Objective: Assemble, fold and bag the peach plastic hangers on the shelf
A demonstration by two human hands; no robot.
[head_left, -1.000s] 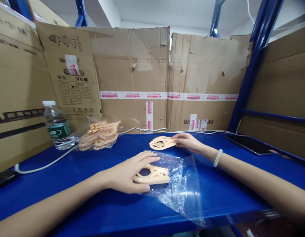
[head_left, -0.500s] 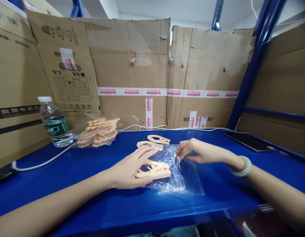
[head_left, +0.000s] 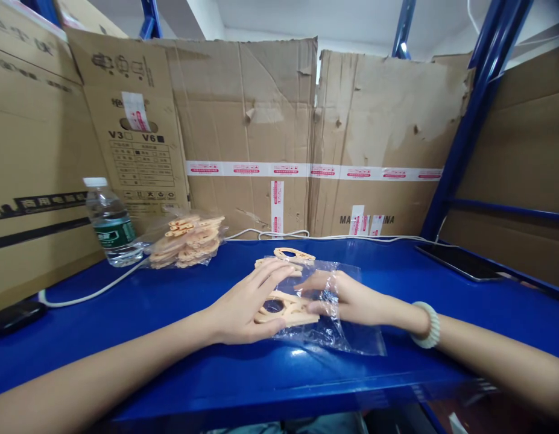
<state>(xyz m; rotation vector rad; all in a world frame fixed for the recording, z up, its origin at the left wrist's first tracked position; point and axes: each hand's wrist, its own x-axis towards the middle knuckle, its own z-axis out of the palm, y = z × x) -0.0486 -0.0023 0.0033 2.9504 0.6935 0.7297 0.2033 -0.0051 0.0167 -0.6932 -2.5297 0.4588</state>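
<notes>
A beige folded plastic hanger (head_left: 290, 310) with an oval cutout lies near the middle of the blue table. My left hand (head_left: 247, 301) is closed around its left end, thumb at the near side and fingers over the far side. A clear plastic bag (head_left: 360, 340) lies around and to the right of the hanger. My right hand (head_left: 347, 295) reaches in from the right, with the bag's film over its fingers. Its fingers and thumb are apart, the thumb by the hanger's right end. Another beige hanger (head_left: 293, 255) lies just behind; one more is partly hidden by my left fingers.
Bagged hangers (head_left: 193, 241) are piled at the back left beside a water bottle (head_left: 111, 226). A phone (head_left: 460, 263) lies at the back right, a black device (head_left: 19, 316) at the left. White cables (head_left: 247, 232) run along cardboard panels (head_left: 243, 120).
My right hand has moved left from the bag's edge, its fingers opening from a pinch under the film toward the hanger. My left hand stays on the hanger. The view has shifted slightly.
</notes>
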